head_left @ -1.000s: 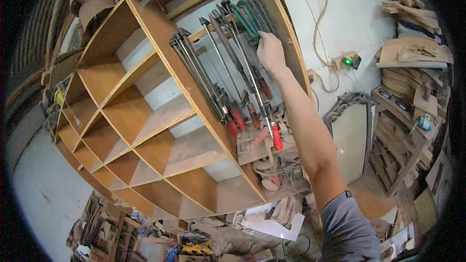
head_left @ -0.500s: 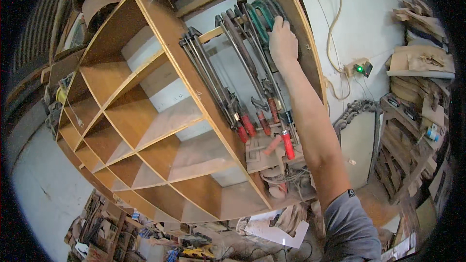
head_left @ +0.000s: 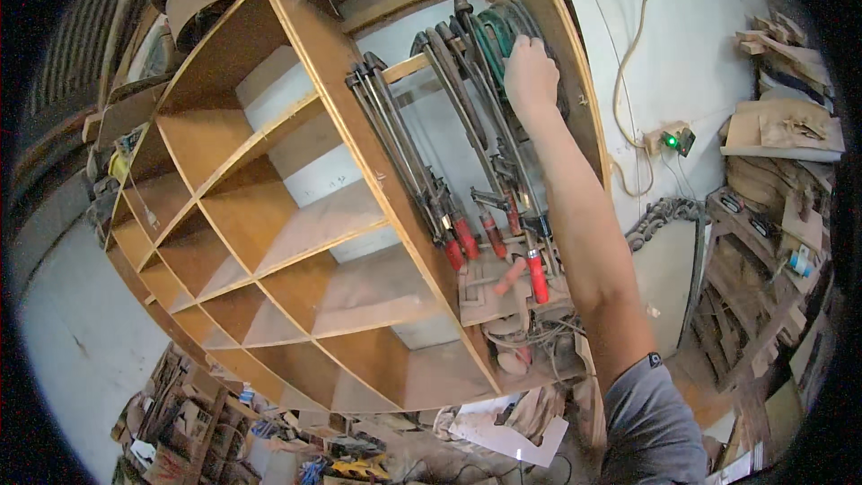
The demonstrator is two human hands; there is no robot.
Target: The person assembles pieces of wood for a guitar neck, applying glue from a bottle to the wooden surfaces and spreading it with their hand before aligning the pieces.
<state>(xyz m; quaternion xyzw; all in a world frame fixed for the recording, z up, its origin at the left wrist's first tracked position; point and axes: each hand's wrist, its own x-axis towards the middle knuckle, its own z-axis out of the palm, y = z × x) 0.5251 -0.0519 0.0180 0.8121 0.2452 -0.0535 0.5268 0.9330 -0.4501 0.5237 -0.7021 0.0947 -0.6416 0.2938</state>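
Observation:
My right hand [head_left: 532,76] reaches up into the tall right compartment of a wooden shelf unit [head_left: 314,117]. Its fingers are curled closed against dark green curved loops [head_left: 492,40] hanging near the top; the fingertips and exactly what they grip are hidden. The kind of green thing is not clear. Just left of the hand, several long steel bar clamps [head_left: 456,94] hang over a wooden crossbar [head_left: 406,67], with red handles [head_left: 537,278] at their lower ends. No part of my left hand shows.
Dusty cables [head_left: 530,341] and tools lie on the compartment's lower board. On the wall to the right hang a beige cord [head_left: 620,63] and a socket with a green light [head_left: 671,140]. A carved frame [head_left: 669,251] and stacked wood scraps [head_left: 759,233] stand beyond. Cylinders [head_left: 202,4] rest on top.
The view has shifted slightly, so the shelf sits a little lower and further right. My right hand stays closed at the green loops, with its wrist slightly turned.

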